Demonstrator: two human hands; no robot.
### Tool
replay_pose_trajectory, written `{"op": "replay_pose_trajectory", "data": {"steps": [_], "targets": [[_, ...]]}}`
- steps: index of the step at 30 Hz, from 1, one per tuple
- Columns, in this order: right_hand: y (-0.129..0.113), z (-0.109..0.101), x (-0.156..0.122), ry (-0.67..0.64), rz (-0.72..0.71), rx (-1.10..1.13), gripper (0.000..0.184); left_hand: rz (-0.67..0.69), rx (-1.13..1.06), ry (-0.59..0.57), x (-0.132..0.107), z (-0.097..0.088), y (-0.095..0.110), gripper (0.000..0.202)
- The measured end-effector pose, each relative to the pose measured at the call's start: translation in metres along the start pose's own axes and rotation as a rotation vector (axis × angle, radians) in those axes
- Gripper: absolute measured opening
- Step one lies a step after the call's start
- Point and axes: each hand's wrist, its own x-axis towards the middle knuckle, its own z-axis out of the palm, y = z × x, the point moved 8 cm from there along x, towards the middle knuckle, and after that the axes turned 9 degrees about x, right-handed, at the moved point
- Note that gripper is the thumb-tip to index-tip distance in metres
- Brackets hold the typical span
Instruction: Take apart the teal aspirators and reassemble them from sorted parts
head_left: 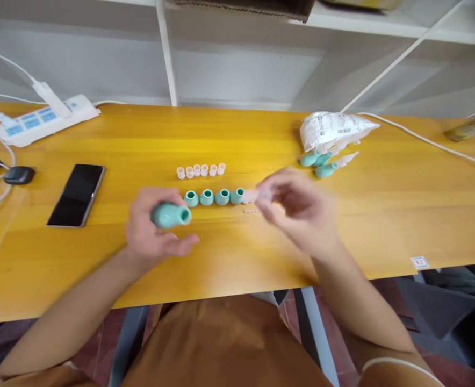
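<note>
While the green bulb point(165, 216) sits up off the table point(229, 263) in the left hand point(144, 231), its open mouth points over to the right side. The fingers curl around it, but the thumb sticks out and away below, so I think the bulb could roll or slip out if the hand tips. The right hand point(304, 212) is up at the other end of the row, with thumb and fingers pinched on a small pale piece point(265, 192). It is too blurry to tell just what that piece is. It looks tiny and smooth, so it might pop out if the pinch is too hard or too weak. The two hands are well apart, with the row of four green bulbs point(222, 200) between them. Those bulbs stand close together, so one bump from a hand or wrist could knock them down like dominoes. Just behind them are six little pale cups point(197, 170), which look light and easy to tip too. Both arms reach in from the near edge, bent inward, and the right wrist bends so its fingertips point left. Farther out, a shiny bag point(332, 130) and more green bulbs point(325, 170) lie to the right, and a phone point(77, 195) lies on the left.
</note>
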Motion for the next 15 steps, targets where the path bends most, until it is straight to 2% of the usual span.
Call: {"op": "replay_pose_trajectory", "data": {"steps": [1, 2, 4, 6, 7, 9, 10, 13, 15], "targets": [[0.004, -0.014, 0.018, 0.051, -0.04, -0.137, 0.02, -0.048, 0.038, 0.12, 0.006, -0.017, -0.01, 0.052], [0.013, -0.025, 0.035, 0.071, -0.055, -0.24, 0.021, -0.112, 0.087, 0.175, 0.013, -0.029, -0.021, 0.046], [0.043, -0.032, 0.068, -0.034, -0.02, -0.363, 0.02, -0.126, 0.182, 0.227, 0.027, -0.052, -0.035, 0.039], [0.075, -0.027, 0.091, -0.167, 0.013, -0.436, 0.016, -0.139, 0.35, 0.221, 0.039, -0.072, -0.048, 0.034], [0.09, -0.023, 0.099, -0.231, 0.035, -0.472, 0.014, -0.155, 0.444, 0.185, 0.042, -0.079, -0.055, 0.035], [0.113, -0.011, 0.107, -0.34, 0.047, -0.546, 0.01, -0.201, 0.548, 0.043, 0.042, -0.083, -0.072, 0.041], [0.121, -0.006, 0.108, -0.377, 0.041, -0.578, 0.009, -0.183, 0.58, 0.061, 0.038, -0.09, -0.076, 0.043], [0.133, 0.006, 0.108, -0.443, 0.002, -0.63, 0.01, -0.206, 0.501, -0.134, 0.016, -0.083, -0.097, 0.034], [0.14, 0.009, 0.106, -0.464, -0.004, -0.629, 0.009, -0.211, 0.441, -0.214, 0.0, -0.077, -0.104, 0.028]]}}
